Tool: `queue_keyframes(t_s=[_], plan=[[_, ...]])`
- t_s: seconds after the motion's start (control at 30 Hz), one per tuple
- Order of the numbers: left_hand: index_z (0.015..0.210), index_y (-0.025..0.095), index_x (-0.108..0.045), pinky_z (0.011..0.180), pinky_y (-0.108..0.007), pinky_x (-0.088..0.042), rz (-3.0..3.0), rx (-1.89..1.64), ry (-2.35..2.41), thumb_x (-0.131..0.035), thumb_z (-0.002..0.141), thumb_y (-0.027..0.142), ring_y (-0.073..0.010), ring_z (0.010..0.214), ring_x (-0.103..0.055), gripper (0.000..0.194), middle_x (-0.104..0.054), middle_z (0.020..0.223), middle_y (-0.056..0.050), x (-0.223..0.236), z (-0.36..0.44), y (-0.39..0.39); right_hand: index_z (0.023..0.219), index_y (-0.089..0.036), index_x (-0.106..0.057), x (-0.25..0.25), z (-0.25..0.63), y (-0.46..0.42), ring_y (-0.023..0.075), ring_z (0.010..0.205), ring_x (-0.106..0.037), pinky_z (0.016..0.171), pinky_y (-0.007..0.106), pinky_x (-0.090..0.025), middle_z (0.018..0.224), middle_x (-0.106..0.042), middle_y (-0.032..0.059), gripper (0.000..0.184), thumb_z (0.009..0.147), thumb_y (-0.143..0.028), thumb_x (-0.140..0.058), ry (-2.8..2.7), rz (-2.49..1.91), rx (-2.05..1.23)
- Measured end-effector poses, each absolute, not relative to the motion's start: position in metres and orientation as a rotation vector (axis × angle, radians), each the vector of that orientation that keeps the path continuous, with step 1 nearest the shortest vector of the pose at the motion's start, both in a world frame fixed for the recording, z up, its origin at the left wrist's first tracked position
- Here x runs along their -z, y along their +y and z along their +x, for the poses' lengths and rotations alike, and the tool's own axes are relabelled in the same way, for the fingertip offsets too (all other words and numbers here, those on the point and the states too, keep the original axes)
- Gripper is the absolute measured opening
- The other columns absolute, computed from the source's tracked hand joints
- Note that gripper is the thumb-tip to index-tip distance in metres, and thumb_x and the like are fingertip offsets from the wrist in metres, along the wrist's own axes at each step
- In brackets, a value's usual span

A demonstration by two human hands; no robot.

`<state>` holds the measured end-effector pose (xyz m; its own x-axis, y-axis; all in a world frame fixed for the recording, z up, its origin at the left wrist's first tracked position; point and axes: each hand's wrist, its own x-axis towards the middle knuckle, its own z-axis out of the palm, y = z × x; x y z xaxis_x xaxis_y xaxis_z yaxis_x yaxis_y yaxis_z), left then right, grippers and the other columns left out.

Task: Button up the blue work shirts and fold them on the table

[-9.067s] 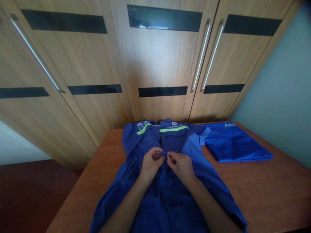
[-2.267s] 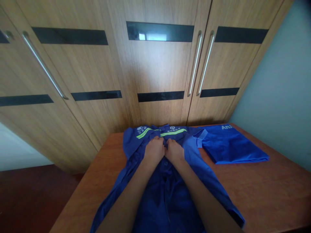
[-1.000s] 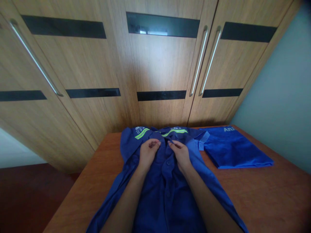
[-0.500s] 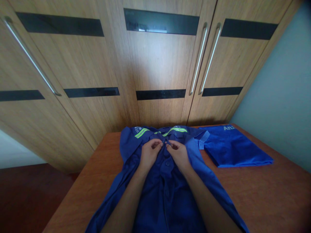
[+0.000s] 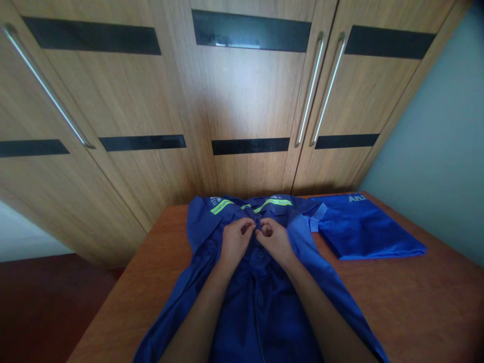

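A blue work garment (image 5: 260,282) with yellow-green reflective strips and white lettering lies spread out, its front placket and buttons facing up. My left hand (image 5: 237,239) pinches the placket edge between thumb and forefinger. Close beside it, my right hand (image 5: 276,241) is closed in a pinch on the same placket, above a visible button (image 5: 260,255). The fingertips nearly meet, and the exact bit of cloth or button between them is too small to make out.
The garment rests on a reddish-brown wooden table (image 5: 378,302). A folded bright blue cloth (image 5: 370,229) with pale letters lies at the right. Behind the table stands a wooden wardrobe (image 5: 249,96) with metal handles, and a pale wall (image 5: 446,131) rises on the right.
Both hands stay at the placket. The right fingers have curled in more, with the thumb shifted slightly toward the left hand. The left hand has moved a little to the right.
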<state>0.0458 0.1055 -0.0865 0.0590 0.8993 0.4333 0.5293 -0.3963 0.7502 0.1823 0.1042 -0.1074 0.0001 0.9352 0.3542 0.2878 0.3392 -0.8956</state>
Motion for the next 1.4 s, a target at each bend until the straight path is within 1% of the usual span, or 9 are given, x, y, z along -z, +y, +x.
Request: queue_keyframes(t_s=[0.27, 0.37, 0.47, 0.6, 0.73, 0.87, 1.0, 1.1, 1.4], plan=[[0.082, 0.02, -0.069, 0.068, -0.024, -0.049, 1.903, -1.257, 1.389, -0.057, 0.08, 0.017, -0.0156, 0.071, -0.067, 0.012, -0.072, 0.077, -0.001, 0.087, 0.043, 0.107, 0.1, -0.019, -0.052, 0.107, 0.18, 0.099, 0.013, 0.05, -0.049, 0.05, 0.022, -0.037, 0.055, -0.047, -0.0084, 0.028, 0.074, -0.026, -0.058, -1.667, -1.217, -0.653], [0.084, 0.02, -0.069, 0.069, -0.024, -0.05, 1.868, -1.277, 1.355, -0.056, 0.082, 0.021, -0.0159, 0.074, -0.067, 0.013, -0.073, 0.081, -0.001, 0.084, 0.044, 0.105, 0.116, -0.016, -0.05, 0.108, 0.178, 0.095, 0.0157, 0.055, -0.054, 0.054, 0.024, -0.039, 0.061, -0.055, -0.0041, 0.041, 0.077, -0.027, -0.057, -1.751, -1.301, -0.555], [0.083, 0.019, -0.069, 0.069, -0.025, -0.05, 1.82, -1.271, 1.349, -0.06, 0.081, 0.032, -0.0172, 0.073, -0.067, 0.015, -0.072, 0.079, -0.002, 0.083, 0.045, 0.104, 0.123, -0.016, -0.049, 0.107, 0.176, 0.091, 0.0185, 0.064, -0.06, 0.059, 0.025, -0.04, 0.073, -0.063, 0.0022, 0.045, 0.08, -0.028, -0.056, -1.861, -1.331, -0.466], [0.076, 0.018, -0.068, 0.064, -0.026, -0.049, 1.693, -1.282, 1.402, -0.065, 0.075, 0.035, -0.0184, 0.069, -0.066, 0.017, -0.07, 0.071, -0.003, 0.087, 0.046, 0.107, 0.119, -0.019, -0.052, 0.104, 0.176, 0.089, 0.0171, 0.062, -0.058, 0.059, 0.024, -0.04, 0.073, -0.063, 0.001, 0.041, 0.08, -0.027, -0.057, -1.91, -1.296, -0.486], [0.072, 0.018, -0.067, 0.061, -0.025, -0.047, 1.59, -1.328, 1.442, -0.063, 0.075, 0.033, -0.0178, 0.067, -0.065, 0.016, -0.069, 0.067, -0.002, 0.095, 0.044, 0.113, 0.116, -0.019, -0.056, 0.106, 0.175, 0.091, 0.0136, 0.057, -0.055, 0.057, 0.023, -0.042, 0.067, -0.06, -0.0027, 0.038, 0.078, -0.024, -0.057, -1.849, -1.205, -0.609], [0.075, 0.017, -0.067, 0.061, -0.024, -0.047, 1.554, -1.346, 1.403, -0.06, 0.076, 0.032, -0.0169, 0.066, -0.064, 0.016, -0.069, 0.07, -0.002, 0.102, 0.043, 0.116, 0.116, -0.017, -0.058, 0.108, 0.176, 0.093, 0.0135, 0.057, -0.057, 0.058, 0.023, -0.044, 0.066, -0.062, -0.0022, 0.035, 0.082, -0.025, -0.053, -1.766, -1.151, -0.668], [0.075, 0.017, -0.066, 0.06, -0.024, -0.047, 1.538, -1.354, 1.386, -0.058, 0.074, 0.026, -0.0158, 0.063, -0.063, 0.012, -0.068, 0.067, -0.001, 0.103, 0.046, 0.115, 0.108, -0.018, -0.064, 0.107, 0.18, 0.096, 0.0166, 0.068, -0.064, 0.066, 0.026, -0.047, 0.079, -0.069, 0.0033, 0.029, 0.09, -0.028, -0.044, -1.724, -1.177, -0.562], [0.073, 0.016, -0.067, 0.059, -0.023, -0.046, 1.535, -1.353, 1.397, -0.058, 0.072, 0.023, -0.0154, 0.062, -0.063, 0.01, -0.068, 0.066, -0.001, 0.099, 0.048, 0.112, 0.102, -0.02, -0.067, 0.107, 0.184, 0.097, 0.0177, 0.075, -0.066, 0.069, 0.026, -0.048, 0.087, -0.072, 0.0046, 0.027, 0.09, -0.027, -0.043, -1.729, -1.202, -0.506], [0.072, 0.016, -0.068, 0.061, -0.024, -0.047, 1.576, -1.308, 1.431, -0.058, 0.071, 0.018, -0.016, 0.062, -0.064, 0.01, -0.069, 0.066, -0.002, 0.091, 0.054, 0.106, 0.092, -0.023, -0.067, 0.106, 0.188, 0.098, 0.018, 0.075, -0.065, 0.07, 0.026, -0.044, 0.084, -0.071, 0.0039, 0.019, 0.088, -0.022, -0.048, -1.837, -1.377, -0.256]])
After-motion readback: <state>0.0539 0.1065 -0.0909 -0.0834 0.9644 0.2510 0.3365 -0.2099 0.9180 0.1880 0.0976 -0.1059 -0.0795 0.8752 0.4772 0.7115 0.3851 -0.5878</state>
